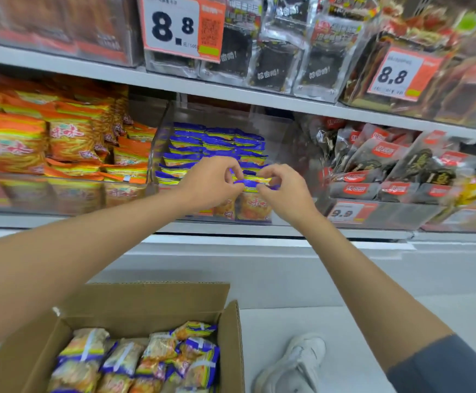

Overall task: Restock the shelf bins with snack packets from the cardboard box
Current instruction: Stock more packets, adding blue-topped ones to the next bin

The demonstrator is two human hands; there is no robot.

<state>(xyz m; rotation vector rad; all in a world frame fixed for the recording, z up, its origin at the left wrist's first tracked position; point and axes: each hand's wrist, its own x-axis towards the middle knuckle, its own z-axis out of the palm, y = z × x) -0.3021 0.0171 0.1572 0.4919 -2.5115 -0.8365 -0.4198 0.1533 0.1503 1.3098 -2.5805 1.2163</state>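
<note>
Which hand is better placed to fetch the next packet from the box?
Probably the left hand: the cardboard box lies below its forearm; the right hand is farther. Both pinch one blue packet.

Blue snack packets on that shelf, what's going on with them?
A person is restocking a shop shelf. The left hand and right hand pinch one blue packet between them at the front of the clear bin, which already holds rows of the same packets. Below, the open cardboard box has more packets in it. A bin of orange packets sits to the left.
</note>
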